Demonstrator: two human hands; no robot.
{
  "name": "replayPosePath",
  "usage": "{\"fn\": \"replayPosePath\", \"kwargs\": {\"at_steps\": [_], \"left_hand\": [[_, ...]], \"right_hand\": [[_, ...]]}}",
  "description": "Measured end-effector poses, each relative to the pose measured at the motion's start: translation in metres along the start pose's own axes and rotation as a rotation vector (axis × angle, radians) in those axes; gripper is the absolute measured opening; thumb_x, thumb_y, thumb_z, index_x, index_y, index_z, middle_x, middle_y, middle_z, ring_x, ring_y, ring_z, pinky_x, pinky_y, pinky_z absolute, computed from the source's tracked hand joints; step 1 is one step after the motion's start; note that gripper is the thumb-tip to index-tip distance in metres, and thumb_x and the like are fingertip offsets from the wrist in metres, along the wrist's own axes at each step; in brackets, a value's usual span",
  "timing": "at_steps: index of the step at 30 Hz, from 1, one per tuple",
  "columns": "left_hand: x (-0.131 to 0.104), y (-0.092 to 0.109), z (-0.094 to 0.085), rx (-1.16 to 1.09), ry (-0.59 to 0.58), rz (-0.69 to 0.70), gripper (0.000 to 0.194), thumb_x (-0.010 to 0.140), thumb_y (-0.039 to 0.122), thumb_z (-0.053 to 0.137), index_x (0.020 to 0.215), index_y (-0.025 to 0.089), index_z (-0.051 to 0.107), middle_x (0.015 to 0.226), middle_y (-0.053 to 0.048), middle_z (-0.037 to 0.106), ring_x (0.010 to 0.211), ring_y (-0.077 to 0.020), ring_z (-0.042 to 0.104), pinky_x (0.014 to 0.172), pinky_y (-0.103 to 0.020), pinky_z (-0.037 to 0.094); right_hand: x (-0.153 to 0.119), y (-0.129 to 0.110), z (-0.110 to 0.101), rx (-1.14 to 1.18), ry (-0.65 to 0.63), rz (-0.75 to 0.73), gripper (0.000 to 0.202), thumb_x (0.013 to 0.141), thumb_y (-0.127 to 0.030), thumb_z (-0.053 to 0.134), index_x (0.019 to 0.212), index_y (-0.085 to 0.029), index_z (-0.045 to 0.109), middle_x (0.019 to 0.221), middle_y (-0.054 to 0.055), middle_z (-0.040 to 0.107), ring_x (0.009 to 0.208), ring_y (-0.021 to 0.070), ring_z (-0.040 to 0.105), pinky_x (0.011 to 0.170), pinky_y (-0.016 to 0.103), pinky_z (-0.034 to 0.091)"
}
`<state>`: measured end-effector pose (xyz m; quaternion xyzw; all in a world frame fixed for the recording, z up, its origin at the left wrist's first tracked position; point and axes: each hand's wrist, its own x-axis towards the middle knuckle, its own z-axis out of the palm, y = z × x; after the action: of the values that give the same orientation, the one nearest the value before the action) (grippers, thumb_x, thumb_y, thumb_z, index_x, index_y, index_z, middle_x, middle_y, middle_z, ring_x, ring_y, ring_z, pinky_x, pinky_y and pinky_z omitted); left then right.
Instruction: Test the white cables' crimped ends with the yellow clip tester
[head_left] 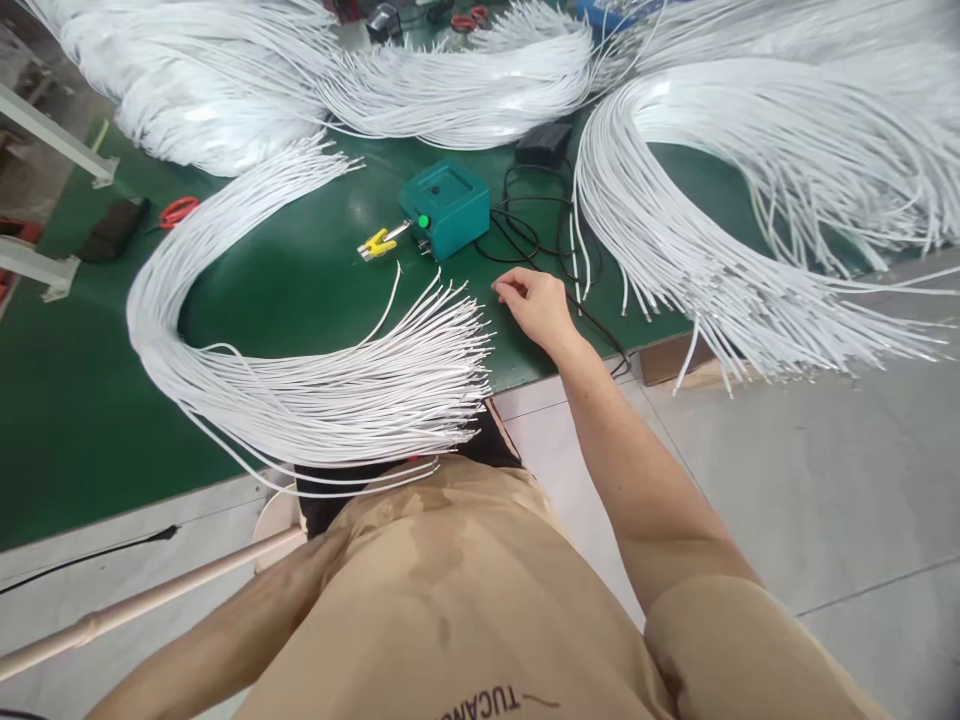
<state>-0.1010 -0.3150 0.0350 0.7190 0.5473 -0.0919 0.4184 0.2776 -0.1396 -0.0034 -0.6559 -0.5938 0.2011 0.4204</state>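
My right hand (532,302) hovers by the table's front edge, fingers curled, with thumb and forefinger pinched together. Whether anything small sits in that pinch I cannot make out. Just left of it are the cut ends of a curved bundle of white wires (322,390), which hangs partly over the edge at my lap. My left forearm (247,610) runs toward my waist, but the hand itself is hidden. A teal box (446,210) with a green button stands beyond the bundle; a metal rod with a yellow clip (377,244) sticks out from its left side.
Large heaps of white wires lie at the back left (202,80), back middle (465,90) and right (750,200). A black power adapter (544,143) and its cord lie behind the box. Red-handled scissors (178,211) and a dark block (114,230) lie at left, near white metal brackets.
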Motion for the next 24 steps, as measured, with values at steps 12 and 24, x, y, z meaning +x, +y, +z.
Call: {"fn": "replayPosePath", "kwargs": {"at_steps": [12, 24], "left_hand": [[0.048, 0.074, -0.089, 0.058, 0.436, 0.172, 0.031, 0.083, 0.045, 0.055, 0.1, 0.024, 0.07, 0.082, -0.002, 0.072, 0.077, -0.0176, 0.067, 0.062, -0.022, 0.053], [0.161, 0.124, -0.066, 0.351, 0.426, 0.822, 0.03, 0.093, 0.02, 0.039, 0.106, 0.017, 0.066, 0.105, -0.008, 0.068, 0.098, -0.0178, 0.06, 0.089, -0.032, 0.047]], "right_hand": [[-0.072, -0.045, -0.039, 0.063, -0.239, 0.089, 0.019, 0.082, -0.028, 0.055, 0.073, -0.019, 0.07, 0.074, -0.001, 0.069, 0.069, 0.013, 0.058, 0.065, 0.025, 0.039], [-0.086, -0.05, -0.024, -0.06, -0.211, 0.017, 0.015, 0.08, -0.024, 0.058, 0.068, -0.018, 0.064, 0.069, -0.001, 0.064, 0.062, 0.0108, 0.051, 0.062, 0.024, 0.035]]}}
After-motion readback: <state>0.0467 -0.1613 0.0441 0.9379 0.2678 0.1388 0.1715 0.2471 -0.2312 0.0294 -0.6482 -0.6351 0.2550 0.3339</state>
